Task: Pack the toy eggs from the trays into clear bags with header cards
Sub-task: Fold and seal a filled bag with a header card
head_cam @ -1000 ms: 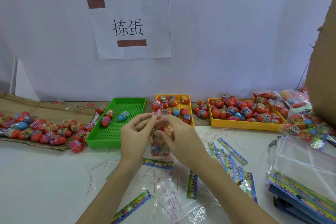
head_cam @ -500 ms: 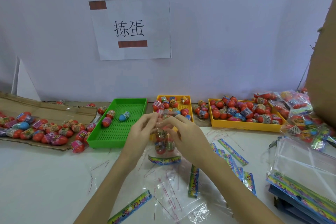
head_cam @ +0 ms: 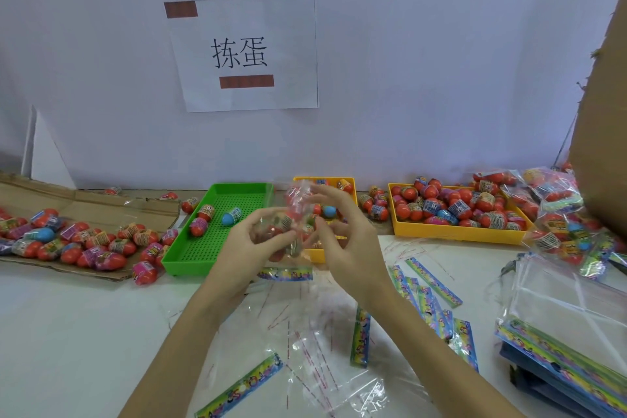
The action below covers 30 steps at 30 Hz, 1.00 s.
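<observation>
A clear bag (head_cam: 288, 224) with toy eggs inside hangs above the table, its colourful header card (head_cam: 285, 273) at the lower end. My left hand (head_cam: 244, 244) pinches the bag's left side. My right hand (head_cam: 342, 237) is at its right side with fingers spread near the bag's upper flap; its grip on the bag is blurred. Behind them stand a green tray (head_cam: 190, 258) holding three eggs, a small yellow tray (head_cam: 353, 185) and a larger yellow tray (head_cam: 454, 232) heaped with red eggs.
Flattened cardboard (head_cam: 91, 210) at the left carries many loose eggs. Loose header cards (head_cam: 431, 282) and empty clear bags (head_cam: 322, 377) litter the table front. A stack of empty carded bags (head_cam: 570, 302) lies at right, filled bags (head_cam: 559, 214) behind it. A brown cardboard wall (head_cam: 604, 112) rises at right.
Both hands have lifted the bag of eggs a little higher and further back, and my right hand's fingers have spread out at the bag's top.
</observation>
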### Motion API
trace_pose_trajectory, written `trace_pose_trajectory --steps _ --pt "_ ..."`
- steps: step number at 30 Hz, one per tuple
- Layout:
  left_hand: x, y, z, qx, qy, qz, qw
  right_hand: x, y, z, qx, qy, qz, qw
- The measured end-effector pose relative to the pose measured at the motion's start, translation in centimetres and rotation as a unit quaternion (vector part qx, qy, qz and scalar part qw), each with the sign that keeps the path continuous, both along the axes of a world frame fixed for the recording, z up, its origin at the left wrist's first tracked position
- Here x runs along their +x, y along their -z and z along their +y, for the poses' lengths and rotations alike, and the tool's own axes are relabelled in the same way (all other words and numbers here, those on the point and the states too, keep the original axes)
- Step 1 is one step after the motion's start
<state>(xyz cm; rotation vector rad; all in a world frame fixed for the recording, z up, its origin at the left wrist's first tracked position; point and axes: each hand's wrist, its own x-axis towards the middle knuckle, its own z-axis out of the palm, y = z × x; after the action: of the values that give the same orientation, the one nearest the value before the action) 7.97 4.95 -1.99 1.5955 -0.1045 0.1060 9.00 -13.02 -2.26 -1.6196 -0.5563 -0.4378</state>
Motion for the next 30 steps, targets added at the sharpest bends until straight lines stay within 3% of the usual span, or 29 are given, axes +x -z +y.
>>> trace_pose_trajectory --steps 3,5,8,13,16,22,26,30 --pt "0.6 0.3 0.3 -0.020 -0.098 0.013 0.995 0.5 0.5 -0.4 -0.050 0.058 0.004 0.997" --pt "0.8 0.4 0.3 -0.044 -0.118 0.010 0.992 1.0 1.6 -0.8 -0.199 0.079 -0.004 0.977" --pt "0.9 0.5 0.3 -0.053 -0.125 0.010 0.991 0.8 3.2 -0.9 -0.408 0.090 -0.029 0.908" --pt "0.9 0.4 0.3 -0.062 -0.122 0.017 0.990 1.0 3.4 -0.7 -0.430 0.120 -0.025 0.894" --pt "0.8 0.3 0.4 -0.047 -0.113 0.024 0.992 1.2 3.3 -0.8 -0.385 0.111 -0.003 0.916" --pt "0.3 0.3 0.2 -0.020 -0.064 0.005 0.998 0.9 1.8 -0.7 -0.144 0.141 0.017 0.979" --pt "0.2 0.3 -0.4 0.003 -0.074 -0.013 0.997 0.6 0.7 -0.7 -0.002 0.163 0.012 0.987" --pt "0.2 0.7 -1.2 0.038 -0.077 -0.020 0.996 0.2 -0.4 -0.6 -0.001 0.191 -0.087 0.978"
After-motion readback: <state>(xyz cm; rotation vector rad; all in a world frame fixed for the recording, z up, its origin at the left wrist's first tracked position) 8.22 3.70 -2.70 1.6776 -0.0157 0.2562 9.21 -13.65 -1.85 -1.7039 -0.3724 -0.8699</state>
